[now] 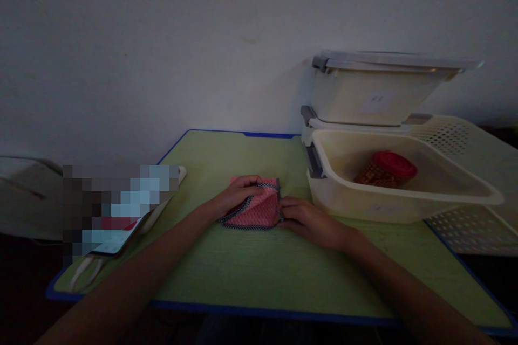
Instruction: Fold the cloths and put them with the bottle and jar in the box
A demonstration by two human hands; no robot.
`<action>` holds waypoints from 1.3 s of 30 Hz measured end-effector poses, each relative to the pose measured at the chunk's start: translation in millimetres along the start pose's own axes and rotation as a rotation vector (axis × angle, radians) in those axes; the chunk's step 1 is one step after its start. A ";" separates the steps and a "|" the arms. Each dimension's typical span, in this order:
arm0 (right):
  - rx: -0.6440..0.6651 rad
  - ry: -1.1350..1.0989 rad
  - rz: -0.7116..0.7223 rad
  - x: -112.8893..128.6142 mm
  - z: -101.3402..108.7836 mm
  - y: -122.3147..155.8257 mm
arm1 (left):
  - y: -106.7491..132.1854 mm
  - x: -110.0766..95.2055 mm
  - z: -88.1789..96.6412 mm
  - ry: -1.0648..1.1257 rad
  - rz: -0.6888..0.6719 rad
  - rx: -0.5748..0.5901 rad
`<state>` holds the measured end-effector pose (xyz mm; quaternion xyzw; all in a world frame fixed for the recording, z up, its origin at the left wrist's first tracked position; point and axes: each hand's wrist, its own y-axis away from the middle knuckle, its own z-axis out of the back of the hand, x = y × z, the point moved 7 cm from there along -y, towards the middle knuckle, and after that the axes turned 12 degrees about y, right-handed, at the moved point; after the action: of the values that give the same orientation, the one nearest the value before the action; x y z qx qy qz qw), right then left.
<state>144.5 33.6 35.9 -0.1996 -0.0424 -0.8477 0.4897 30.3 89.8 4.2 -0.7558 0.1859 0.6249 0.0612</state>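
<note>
A pink textured cloth (259, 213) with a black-and-white checked border lies on the green tabletop in front of me, folded into a small piece. One bordered edge runs slantwise across its upper face. My left hand (238, 193) reaches over the cloth's upper left part, fingers and thumb closed at the folded edge. At the cloth's right edge, my right hand (309, 220) pinches the border near the lower right corner. The fingertips are partly hidden against the fabric.
A cream open bin (348, 194) holding a red-lidded jar (390, 167) stands at right. Behind it is a lidded box (364, 94), with a perforated basket (477, 145) farther right. A lit phone or tablet (115, 240) on a white stand is at left, its cable hanging near the table edge.
</note>
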 end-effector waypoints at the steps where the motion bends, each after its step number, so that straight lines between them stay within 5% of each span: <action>1: 0.002 0.012 -0.038 -2.7 -0.3 0.2 | -0.2 0.2 0.0 0.002 -0.001 0.007; 5: -0.035 0.024 -0.161 -11.6 3.9 2.8 | -1.0 0.3 0.1 0.004 -0.013 0.027; 20: -0.151 -0.140 -0.123 -12.7 1.8 -1.4 | -2.6 -0.2 -0.8 -0.022 -0.050 0.043; 26: -0.080 -0.187 -0.132 -9.1 -3.1 -3.5 | -3.8 0.2 -0.2 -0.039 -0.069 0.057; 39: -0.105 0.093 -0.009 3.1 -1.6 -5.0 | -2.1 -3.5 -4.1 -0.123 -0.121 0.092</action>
<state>138.5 33.2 36.2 -0.1852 0.0240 -0.8593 0.4761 34.3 91.1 8.2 -0.7222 0.1644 0.6561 0.1447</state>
